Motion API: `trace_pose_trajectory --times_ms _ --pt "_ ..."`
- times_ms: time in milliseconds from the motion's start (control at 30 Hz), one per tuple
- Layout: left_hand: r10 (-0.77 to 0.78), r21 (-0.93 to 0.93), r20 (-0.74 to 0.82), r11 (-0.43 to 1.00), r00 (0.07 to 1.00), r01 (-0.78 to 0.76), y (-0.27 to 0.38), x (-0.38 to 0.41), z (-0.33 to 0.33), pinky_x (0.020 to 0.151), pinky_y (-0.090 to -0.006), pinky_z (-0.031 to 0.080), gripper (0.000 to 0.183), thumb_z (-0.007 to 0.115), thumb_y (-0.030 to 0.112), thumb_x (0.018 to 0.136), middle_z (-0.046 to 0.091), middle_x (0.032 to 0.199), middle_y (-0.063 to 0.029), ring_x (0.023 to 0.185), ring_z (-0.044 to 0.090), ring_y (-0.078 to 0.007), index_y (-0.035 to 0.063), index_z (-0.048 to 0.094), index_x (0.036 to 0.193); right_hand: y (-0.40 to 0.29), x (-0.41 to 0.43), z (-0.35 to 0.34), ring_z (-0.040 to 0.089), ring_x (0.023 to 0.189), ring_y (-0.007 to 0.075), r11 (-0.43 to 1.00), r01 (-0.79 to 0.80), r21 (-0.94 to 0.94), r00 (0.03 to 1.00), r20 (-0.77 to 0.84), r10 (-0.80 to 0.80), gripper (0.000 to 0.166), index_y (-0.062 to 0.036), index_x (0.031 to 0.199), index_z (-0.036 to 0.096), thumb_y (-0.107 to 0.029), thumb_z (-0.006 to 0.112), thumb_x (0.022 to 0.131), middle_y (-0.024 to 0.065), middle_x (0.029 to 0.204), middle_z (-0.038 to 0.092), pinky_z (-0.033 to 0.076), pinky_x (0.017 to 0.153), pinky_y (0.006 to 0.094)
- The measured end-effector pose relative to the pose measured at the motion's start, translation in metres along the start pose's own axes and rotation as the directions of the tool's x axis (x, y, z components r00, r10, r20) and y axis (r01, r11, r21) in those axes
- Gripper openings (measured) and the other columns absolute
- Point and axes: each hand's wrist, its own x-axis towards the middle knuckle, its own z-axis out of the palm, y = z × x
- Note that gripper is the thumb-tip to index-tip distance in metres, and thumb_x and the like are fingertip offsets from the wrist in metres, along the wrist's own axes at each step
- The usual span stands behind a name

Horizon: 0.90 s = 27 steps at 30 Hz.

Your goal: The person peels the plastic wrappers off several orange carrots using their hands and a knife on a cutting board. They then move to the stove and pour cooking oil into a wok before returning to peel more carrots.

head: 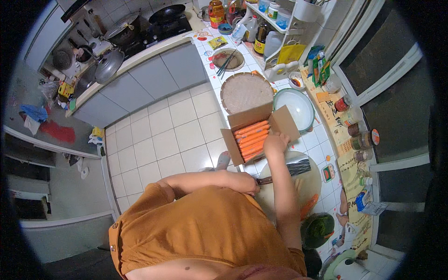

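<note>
An open cardboard box (246,118) holds several sausages in orange wrappers (252,137), lying side by side. My right hand (275,142) is curled at the box's near right corner by a raised flap; its fingertips are partly hidden. Below the box, a cleaver (301,168) lies on a round chopping board (315,182), its blade partly covered by my right forearm. My left hand (246,182) is at the counter's edge, against the end of the cleaver's dark handle (265,180). Whether its fingers grip the handle is hidden. An orange-red piece of food (309,205) lies on the board's near right side.
A round woven tray (246,91) and a white enamel basin (294,109) stand beyond the box. Chopsticks (226,63) rest across a plate (236,59). Jars (364,140) line the windowsill. A dark green bowl (317,229) sits near my right arm. Tiled floor (164,134) lies left.
</note>
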Motion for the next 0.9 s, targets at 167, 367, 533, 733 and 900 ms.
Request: trace_pose_trajectory --times_ms 167,367,533,733,900 --pt "-0.056 -0.001 0.004 0.998 0.998 0.056 -0.008 -0.008 -0.003 0.077 -0.0508 0.051 0.028 0.057 0.027 0.096 0.067 0.094 -0.0209 0.091 0.066 -0.0399 0.0014 0.062 0.107 0.001 0.026 0.006 0.069 0.102 0.034 0.97 0.244 0.016 0.968 0.061 -0.244 0.024 -0.0048 0.099 0.077 -0.014 0.06 0.085 0.0173 0.109 0.073 0.054 0.087 0.0467" --pt "-0.053 -0.084 0.039 0.995 0.998 0.056 -0.013 -0.002 0.001 0.077 -0.0505 0.051 0.027 0.056 0.026 0.097 0.068 0.092 -0.022 0.09 0.066 -0.0417 0.001 0.063 0.104 0.019 0.049 0.061 0.065 0.108 0.0415 0.932 0.141 0.335 0.977 0.103 -0.185 0.042 0.0027 0.115 0.064 -0.009 0.072 0.075 0.0274 0.114 0.067 0.053 0.093 0.0465" --pt "-0.081 -0.018 0.059 0.996 0.995 0.082 -0.018 0.002 0.002 0.076 -0.0493 0.052 0.027 0.056 0.028 0.096 0.069 0.092 -0.0216 0.091 0.067 -0.0404 0.0025 0.065 0.1 0.026 0.041 0.072 0.059 0.119 0.0397 0.931 0.047 0.361 0.96 0.242 -0.143 0.067 0.0011 0.129 0.052 -0.02 0.081 0.073 0.0247 0.126 0.062 0.05 0.1 0.0456" --pt "-0.061 0.002 0.078 0.998 0.995 0.061 -0.023 0.004 0.006 0.076 -0.0501 0.051 0.033 0.053 0.031 0.099 0.069 0.089 -0.0212 0.088 0.067 -0.0406 0.0005 0.061 0.106 0.022 0.033 0.069 0.06 0.12 0.0361 0.963 0.003 0.271 0.967 0.243 -0.071 0.069 -0.0006 0.128 0.053 -0.031 0.085 0.075 0.023 0.126 0.063 0.048 0.101 0.0458" --pt "-0.056 -0.007 0.053 0.998 0.997 0.056 -0.023 0.002 0.004 0.079 -0.0493 0.051 0.032 0.054 0.029 0.099 0.069 0.095 -0.0207 0.093 0.066 -0.04 0.0003 0.061 0.109 0.029 0.048 0.075 0.069 0.104 0.0282 0.894 0.072 0.442 0.972 0.17 -0.162 0.062 -0.0027 0.124 0.051 -0.031 0.083 0.079 0.0222 0.111 0.067 0.056 0.087 0.0432"
